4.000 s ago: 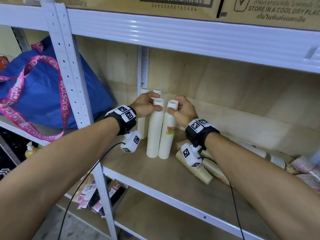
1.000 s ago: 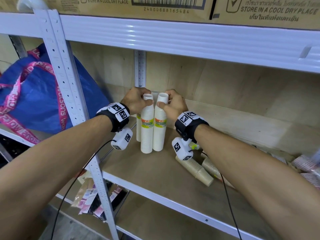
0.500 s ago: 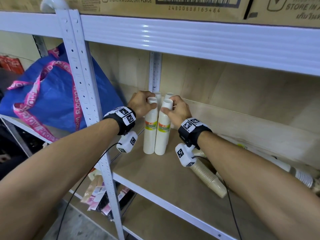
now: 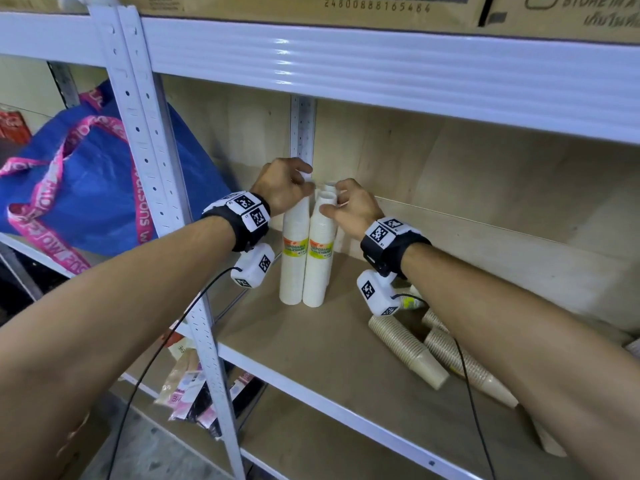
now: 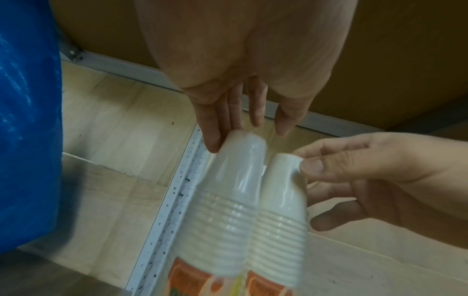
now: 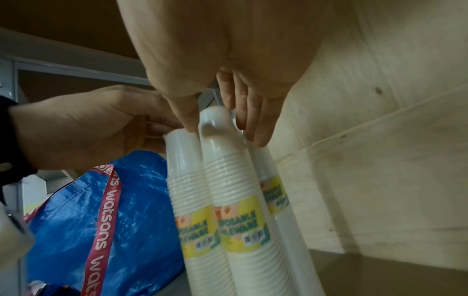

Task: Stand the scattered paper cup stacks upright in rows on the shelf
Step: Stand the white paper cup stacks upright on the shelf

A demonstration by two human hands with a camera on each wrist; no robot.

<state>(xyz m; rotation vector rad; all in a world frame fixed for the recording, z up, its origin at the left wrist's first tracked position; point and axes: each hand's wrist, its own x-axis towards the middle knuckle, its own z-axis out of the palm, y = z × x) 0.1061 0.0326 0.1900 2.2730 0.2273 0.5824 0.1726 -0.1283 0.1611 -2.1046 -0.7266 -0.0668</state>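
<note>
White cup stacks are standing upright at the back left corner of the shelf [image 4: 311, 344], mouths down, wrapped in clear film with yellow and orange labels. Two stacks are forming the front row, touching side by side: the left stack [image 4: 294, 251] and the right stack [image 4: 320, 254]. At least one rear stack [image 6: 271, 180] is standing just behind them, against the plywood back panel [image 4: 485, 174].

My left hand [image 4: 285, 187] is resting on the top of the left stack; its fingers [image 5: 215, 120] are lying nearly straight, with the tips touching the top cup. The grip is relaxed and is not closing round the stack.

My right hand [image 4: 349, 207] is pinching the top of the right stack, with the thumb on the near side and the fingers [image 6: 255, 120] curling over the far side.

Brown cup stacks [image 4: 408, 351] are lying on their sides on the shelf board, to the right of the upright row and well apart from it, partly hidden under my right forearm.

A blue bag [image 4: 86, 188] with pink straps is sitting in the next bay to the left, beyond the white upright post [image 4: 156, 188].
</note>
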